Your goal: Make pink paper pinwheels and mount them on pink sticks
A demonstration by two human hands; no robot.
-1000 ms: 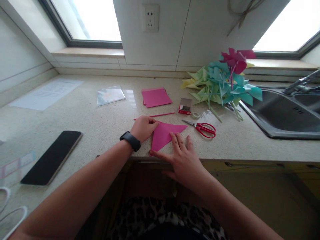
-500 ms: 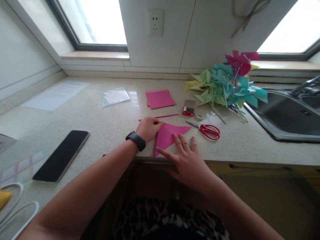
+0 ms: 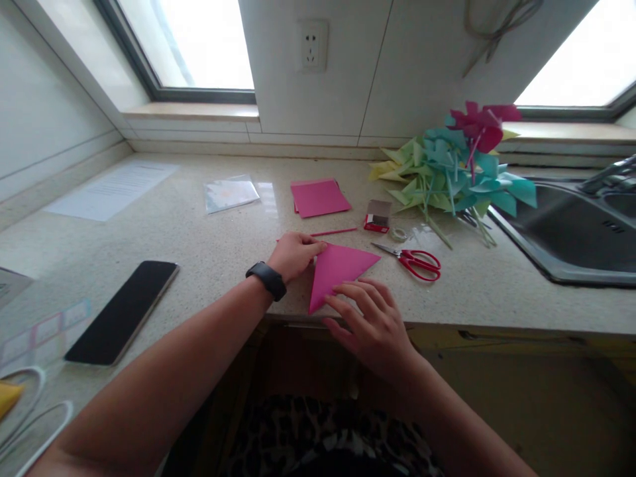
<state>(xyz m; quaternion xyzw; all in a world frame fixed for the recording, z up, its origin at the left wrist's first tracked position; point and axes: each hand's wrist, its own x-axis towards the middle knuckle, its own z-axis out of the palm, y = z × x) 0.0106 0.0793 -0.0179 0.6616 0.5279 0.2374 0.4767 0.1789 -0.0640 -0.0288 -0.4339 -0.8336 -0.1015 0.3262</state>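
Note:
A pink sheet of paper (image 3: 338,268), folded into a triangle, lies at the counter's front edge. My left hand (image 3: 294,255), with a dark watch on its wrist, is closed at the paper's upper left corner, fingertips pinching it. Over the lower right edge of the paper rests my right hand (image 3: 372,317), its fingers slightly bent and apart, holding nothing. Behind the left hand lies a thin pink stick (image 3: 334,232), partly hidden. Red-handled scissors (image 3: 416,262) lie to the right of the paper, their blades pointing left.
Further back are a stack of pink paper (image 3: 320,198), a small red box (image 3: 377,217) and a tape roll (image 3: 398,234). Paper pinwheels (image 3: 447,169) are heaped beside the sink (image 3: 541,258). A phone (image 3: 124,311), a clear packet (image 3: 231,194) and a printed sheet (image 3: 112,189) lie on the left.
My right hand has drawn back toward the front edge, and its fingers have bent from flat. The paper's lower right edge now looks straight. My left hand stays at the corner.

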